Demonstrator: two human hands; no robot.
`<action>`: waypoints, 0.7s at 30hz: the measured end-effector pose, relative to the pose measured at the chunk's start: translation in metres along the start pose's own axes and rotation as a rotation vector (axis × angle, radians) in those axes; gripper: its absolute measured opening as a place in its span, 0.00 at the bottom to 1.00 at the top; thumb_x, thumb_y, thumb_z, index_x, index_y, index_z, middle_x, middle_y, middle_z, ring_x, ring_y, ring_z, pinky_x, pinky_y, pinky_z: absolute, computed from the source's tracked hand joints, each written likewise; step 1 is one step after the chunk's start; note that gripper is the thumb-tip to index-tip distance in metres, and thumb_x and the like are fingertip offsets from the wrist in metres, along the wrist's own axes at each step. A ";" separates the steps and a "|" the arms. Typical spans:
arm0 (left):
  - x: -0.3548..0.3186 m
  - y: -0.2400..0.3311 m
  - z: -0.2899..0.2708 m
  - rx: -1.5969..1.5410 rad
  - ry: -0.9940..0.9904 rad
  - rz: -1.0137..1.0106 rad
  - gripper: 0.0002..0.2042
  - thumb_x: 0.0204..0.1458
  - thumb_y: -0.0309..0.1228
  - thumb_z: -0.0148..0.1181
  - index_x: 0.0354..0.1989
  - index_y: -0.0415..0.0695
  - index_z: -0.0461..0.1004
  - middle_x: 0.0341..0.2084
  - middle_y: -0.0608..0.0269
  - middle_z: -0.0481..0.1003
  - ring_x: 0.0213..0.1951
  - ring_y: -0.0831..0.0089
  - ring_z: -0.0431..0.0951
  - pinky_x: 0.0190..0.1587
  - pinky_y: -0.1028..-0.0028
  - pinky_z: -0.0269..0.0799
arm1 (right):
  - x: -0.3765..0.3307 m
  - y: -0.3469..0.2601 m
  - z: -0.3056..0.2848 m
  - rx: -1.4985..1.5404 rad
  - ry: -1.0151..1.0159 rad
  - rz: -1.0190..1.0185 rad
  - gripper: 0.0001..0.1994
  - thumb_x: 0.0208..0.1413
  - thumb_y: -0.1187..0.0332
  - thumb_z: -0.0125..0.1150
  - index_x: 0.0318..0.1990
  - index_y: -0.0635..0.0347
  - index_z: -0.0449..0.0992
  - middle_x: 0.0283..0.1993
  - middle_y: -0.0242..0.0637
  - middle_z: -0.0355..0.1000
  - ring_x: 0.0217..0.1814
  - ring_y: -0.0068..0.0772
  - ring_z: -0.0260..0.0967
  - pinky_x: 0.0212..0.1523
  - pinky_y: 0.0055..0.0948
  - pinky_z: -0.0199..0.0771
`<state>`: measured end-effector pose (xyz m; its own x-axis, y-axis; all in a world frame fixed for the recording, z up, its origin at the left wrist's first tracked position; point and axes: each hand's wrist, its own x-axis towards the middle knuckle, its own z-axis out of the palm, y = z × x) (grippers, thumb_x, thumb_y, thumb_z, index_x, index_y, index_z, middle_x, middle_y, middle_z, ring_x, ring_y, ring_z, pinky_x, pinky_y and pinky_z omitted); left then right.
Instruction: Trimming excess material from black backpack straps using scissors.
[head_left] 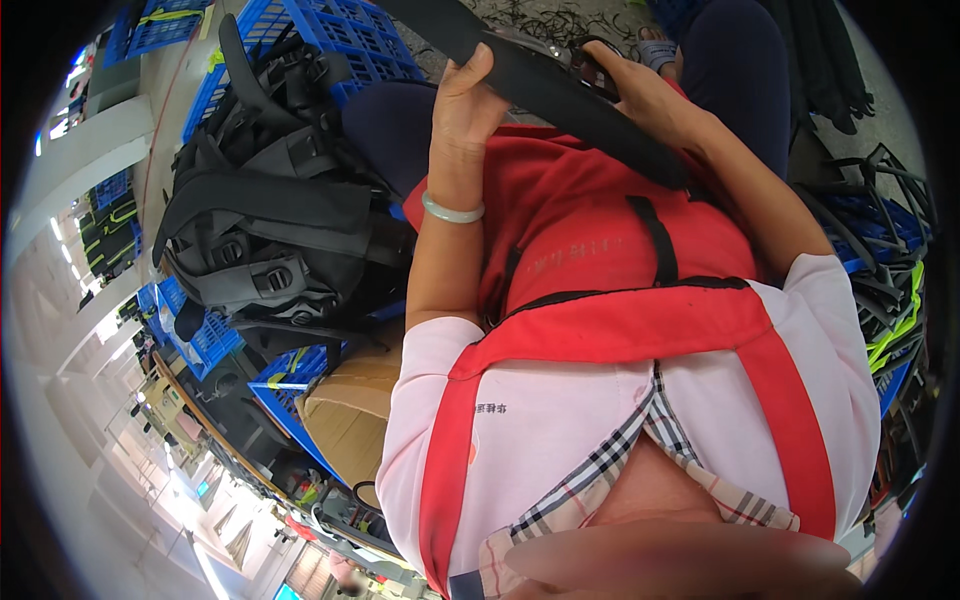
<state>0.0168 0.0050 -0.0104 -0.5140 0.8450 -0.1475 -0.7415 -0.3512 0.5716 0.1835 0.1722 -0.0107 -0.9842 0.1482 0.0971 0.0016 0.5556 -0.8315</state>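
Observation:
A long, black padded strap (590, 115) runs slantwise across the top of the view, in front of my red apron (610, 250). My left hand (465, 95) is closed on the strap, its thumb over the near face and its fingers mostly behind it. Close to the strap's far side is my right hand (645, 90), fingers curled around a small dark thing that I cannot make out. A shiny metallic piece (530, 42) shows just beyond the strap, partly hidden by it.
On my left, black straps with buckles (275, 235) are heaped against a blue crate (365, 40). A cardboard box (350, 400) stands nearer. To my right lie more black straps and yellow-green strips (900, 320). Dark scraps (560, 15) litter the floor beyond my hands.

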 end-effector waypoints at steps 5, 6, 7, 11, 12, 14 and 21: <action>0.001 -0.007 0.010 0.060 -0.047 -0.004 0.16 0.52 0.29 0.59 0.48 0.40 0.69 0.44 0.60 0.73 0.49 0.63 0.71 0.57 0.61 0.64 | 0.010 0.016 0.007 -0.037 -0.049 0.112 0.26 0.49 0.67 0.60 0.54 0.63 0.58 0.40 0.55 0.71 0.45 0.58 0.68 0.42 0.44 0.68; 0.001 -0.005 0.008 0.062 -0.047 -0.003 0.16 0.52 0.29 0.59 0.48 0.40 0.69 0.44 0.60 0.73 0.49 0.63 0.71 0.57 0.61 0.64 | 0.010 0.014 0.007 -0.015 -0.052 0.095 0.25 0.50 0.68 0.60 0.54 0.62 0.58 0.38 0.54 0.71 0.43 0.57 0.69 0.40 0.44 0.69; 0.001 0.000 0.004 0.064 -0.029 0.007 0.15 0.52 0.29 0.60 0.48 0.39 0.69 0.44 0.60 0.73 0.49 0.64 0.72 0.56 0.62 0.65 | 0.010 0.013 0.008 0.006 -0.054 0.077 0.25 0.50 0.68 0.60 0.54 0.60 0.58 0.37 0.54 0.72 0.42 0.56 0.70 0.39 0.43 0.69; 0.002 0.013 -0.004 0.112 0.148 0.080 0.13 0.49 0.23 0.62 0.44 0.40 0.72 0.41 0.60 0.75 0.46 0.65 0.74 0.53 0.63 0.69 | 0.007 0.011 0.009 0.014 -0.002 0.024 0.24 0.50 0.70 0.58 0.55 0.58 0.58 0.35 0.52 0.72 0.39 0.56 0.71 0.36 0.43 0.69; 0.002 0.012 -0.005 0.115 0.147 0.084 0.13 0.49 0.23 0.62 0.44 0.40 0.72 0.41 0.60 0.75 0.46 0.65 0.74 0.53 0.63 0.69 | 0.005 0.008 0.009 0.028 -0.040 0.107 0.22 0.51 0.69 0.57 0.53 0.58 0.60 0.36 0.52 0.71 0.39 0.53 0.70 0.36 0.39 0.68; 0.001 0.007 -0.006 0.051 0.148 0.088 0.14 0.48 0.22 0.62 0.45 0.41 0.72 0.39 0.59 0.75 0.45 0.65 0.74 0.53 0.63 0.69 | 0.002 0.002 0.006 0.042 -0.078 0.186 0.19 0.52 0.69 0.55 0.52 0.58 0.61 0.37 0.52 0.70 0.39 0.49 0.70 0.37 0.34 0.67; -0.002 0.007 0.001 0.083 0.086 0.023 0.15 0.47 0.21 0.63 0.45 0.43 0.73 0.41 0.60 0.75 0.45 0.65 0.74 0.53 0.62 0.70 | 0.001 0.005 -0.003 0.008 -0.130 0.100 0.28 0.48 0.74 0.57 0.57 0.61 0.54 0.45 0.54 0.69 0.43 0.58 0.68 0.39 0.45 0.66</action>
<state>0.0132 0.0014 -0.0053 -0.5683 0.7981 -0.2000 -0.6924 -0.3327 0.6402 0.1830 0.1779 -0.0129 -0.9938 0.0951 -0.0570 0.0994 0.5370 -0.8377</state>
